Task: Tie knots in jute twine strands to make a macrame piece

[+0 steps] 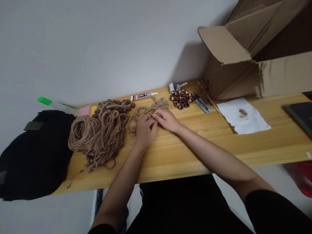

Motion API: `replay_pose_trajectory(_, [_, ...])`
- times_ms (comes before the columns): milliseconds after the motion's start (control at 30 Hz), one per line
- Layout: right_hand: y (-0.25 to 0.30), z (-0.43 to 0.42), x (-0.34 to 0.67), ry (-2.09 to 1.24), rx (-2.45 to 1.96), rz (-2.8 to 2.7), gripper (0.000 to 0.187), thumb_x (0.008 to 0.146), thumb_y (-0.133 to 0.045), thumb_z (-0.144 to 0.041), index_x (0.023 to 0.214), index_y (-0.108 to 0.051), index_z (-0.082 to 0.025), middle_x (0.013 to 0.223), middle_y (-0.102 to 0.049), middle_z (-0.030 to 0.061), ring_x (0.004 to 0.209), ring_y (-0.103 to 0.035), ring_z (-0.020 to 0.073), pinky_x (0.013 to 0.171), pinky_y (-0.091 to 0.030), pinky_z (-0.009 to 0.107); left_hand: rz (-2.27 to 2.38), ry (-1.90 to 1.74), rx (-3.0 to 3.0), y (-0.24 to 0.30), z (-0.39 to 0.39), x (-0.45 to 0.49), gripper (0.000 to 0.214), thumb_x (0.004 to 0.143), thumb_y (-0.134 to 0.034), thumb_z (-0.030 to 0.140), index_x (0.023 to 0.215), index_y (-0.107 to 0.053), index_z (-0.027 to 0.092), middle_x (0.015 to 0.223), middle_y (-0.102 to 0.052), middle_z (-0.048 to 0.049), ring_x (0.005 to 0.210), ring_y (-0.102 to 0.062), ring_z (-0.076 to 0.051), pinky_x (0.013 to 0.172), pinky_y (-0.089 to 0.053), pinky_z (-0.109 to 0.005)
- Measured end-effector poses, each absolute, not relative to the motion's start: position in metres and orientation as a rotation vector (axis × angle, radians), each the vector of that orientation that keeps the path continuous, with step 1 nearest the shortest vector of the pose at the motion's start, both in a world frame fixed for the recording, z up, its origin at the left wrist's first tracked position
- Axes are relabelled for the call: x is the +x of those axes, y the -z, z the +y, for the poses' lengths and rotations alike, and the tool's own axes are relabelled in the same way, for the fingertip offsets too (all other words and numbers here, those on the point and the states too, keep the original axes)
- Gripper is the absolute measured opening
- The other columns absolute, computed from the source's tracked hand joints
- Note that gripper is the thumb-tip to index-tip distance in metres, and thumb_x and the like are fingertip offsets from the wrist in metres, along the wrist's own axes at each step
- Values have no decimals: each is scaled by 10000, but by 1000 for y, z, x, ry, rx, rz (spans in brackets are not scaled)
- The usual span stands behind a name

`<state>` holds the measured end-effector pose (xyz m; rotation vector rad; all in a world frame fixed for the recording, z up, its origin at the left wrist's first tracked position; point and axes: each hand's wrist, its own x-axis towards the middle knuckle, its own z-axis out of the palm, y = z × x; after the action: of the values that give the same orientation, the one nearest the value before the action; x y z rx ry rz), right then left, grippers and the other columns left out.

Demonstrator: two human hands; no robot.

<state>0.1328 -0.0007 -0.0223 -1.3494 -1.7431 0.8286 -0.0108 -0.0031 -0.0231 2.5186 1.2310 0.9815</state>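
Observation:
Both of my hands meet over the middle of the wooden table (195, 143), their fingers closed on a brown twine cord (142, 110). My left hand (145, 128) has its fingers bent in a pinch, and my right hand (167, 119) pinches right beside it. Part of the cord loops out behind my fingers, and a frayed tassel end (161, 104) lies beyond them. What sits exactly between the fingertips is hidden. Left of my left hand lies a large heap of brown twine (104, 136), with dark round beads (119, 104) strung at its back.
A glue tube (142, 96), a pile of halved brown shells (181, 98) and blue thread snips (202, 104) lie along the back. On the right are a stained white tissue (243, 117), a cardboard box (231, 74) and a dark tablet-like object (301, 113). A black bag (39, 152) covers the left end.

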Motion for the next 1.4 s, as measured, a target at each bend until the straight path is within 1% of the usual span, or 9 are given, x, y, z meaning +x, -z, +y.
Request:
replay_pose_trajectory(233, [22,0,133,-825,-1382,-1778,242,866,-433,-323,736,-564,-165,656,-569,10,646,-488,131,617,-327,226,1243,-981,2524,22,-4,-10,149,794,-525,171,697,-638,185,855,-588,-45,843,-509,-190,774,-434,-354])
replay_pose_trajectory(600, [22,0,133,-797,-1380,-1817,249,872,-428,-303,696,-534,-163,631,-549,0,630,-481,121,603,-324,211,1263,-926,2533,23,-4,-11,173,808,-511,186,691,-639,173,842,-580,-49,843,-501,-185,792,-428,-339])
replay_pose_trajectory(800, [22,0,133,-813,-1347,-1799,232,868,-436,-298,745,-572,-157,653,-582,6,649,-510,125,623,-339,213,1269,-869,2577,23,-2,-13,178,820,-501,201,731,-653,178,919,-566,-60,914,-478,-204,830,-415,-359])
replay_pose_trajectory(900, [23,0,133,-808,-1317,-1802,223,868,-439,-290,776,-590,-155,690,-599,13,676,-524,127,636,-345,213,1267,-845,2600,23,-1,-14,184,821,-498,204,734,-657,174,915,-557,-66,911,-470,-209,830,-412,-364])
replay_pose_trajectory(1167, [24,1,134,-826,-1314,-1796,273,868,-436,-291,667,-563,-157,627,-561,7,622,-487,122,600,-333,219,1271,-851,2551,22,-4,-12,200,826,-494,212,713,-657,183,921,-551,-61,918,-467,-201,835,-415,-355])
replay_pose_trajectory(1233, [24,0,134,-844,-1288,-1795,267,868,-435,-294,677,-562,-158,644,-568,10,636,-500,125,605,-340,220,1272,-861,2528,22,-5,-12,200,821,-496,206,704,-656,185,922,-549,-62,917,-467,-200,836,-419,-354])
replay_pose_trajectory(1400, [27,-1,133,-768,-1307,-1788,281,879,-416,-334,700,-560,-171,632,-572,11,609,-502,127,589,-355,227,1251,-907,2495,20,-4,-11,200,812,-507,193,686,-662,184,923,-557,-68,925,-466,-203,830,-431,-347])
